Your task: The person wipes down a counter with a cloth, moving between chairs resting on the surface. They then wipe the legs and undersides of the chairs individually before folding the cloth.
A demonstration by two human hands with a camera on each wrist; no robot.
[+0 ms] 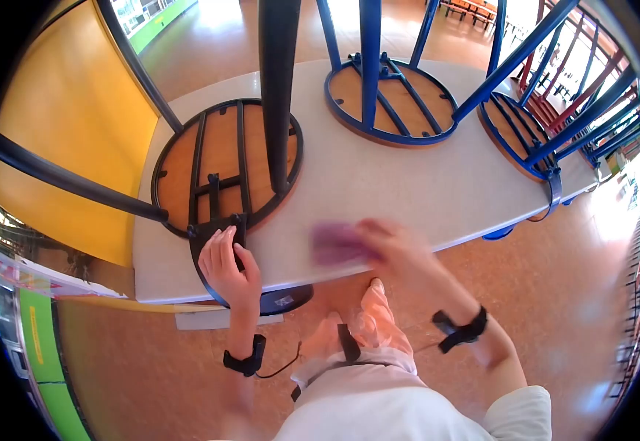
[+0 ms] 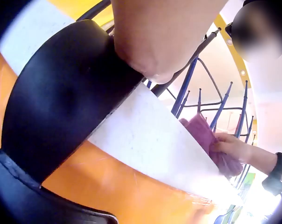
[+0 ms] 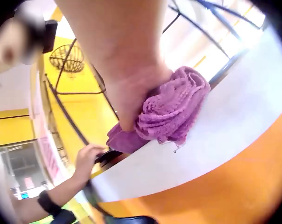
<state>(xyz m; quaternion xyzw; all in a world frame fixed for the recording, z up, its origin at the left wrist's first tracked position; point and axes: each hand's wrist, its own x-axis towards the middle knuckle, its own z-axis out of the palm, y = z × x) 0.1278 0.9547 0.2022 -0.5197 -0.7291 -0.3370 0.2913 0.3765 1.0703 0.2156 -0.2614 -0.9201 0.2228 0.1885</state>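
A crumpled purple cloth (image 3: pixel 171 109) is held in the right hand (image 1: pixel 395 246), with the fingers and thumb closed around its bunched folds; no wide gap is left in the grip. Most of the cloth is bulged out past the fingers, on the side toward the left hand (image 1: pixel 230 268), above or against the pale, smooth tabletop (image 1: pixel 386 195) (contact with the surface cannot be told for certain).

The left hand is laid on the flat black support (image 1: pixel 213 234) of an upturned chair with a black metal frame and a round wooden seat (image 1: pixel 217 158); its fingers are relaxed and close together, the thumb is set apart, and nothing is gripped by it. The wooden seat is placed just beyond that hand. Farther out from the right hand, an upturned blue-framed seat (image 1: pixel 392 103) is rested on the same top.

The cloth and right fingers are blurred in the head view. In the left wrist view, the left fingers are cut off; in the right wrist view, the right fingertips are partly hidden by the folds.
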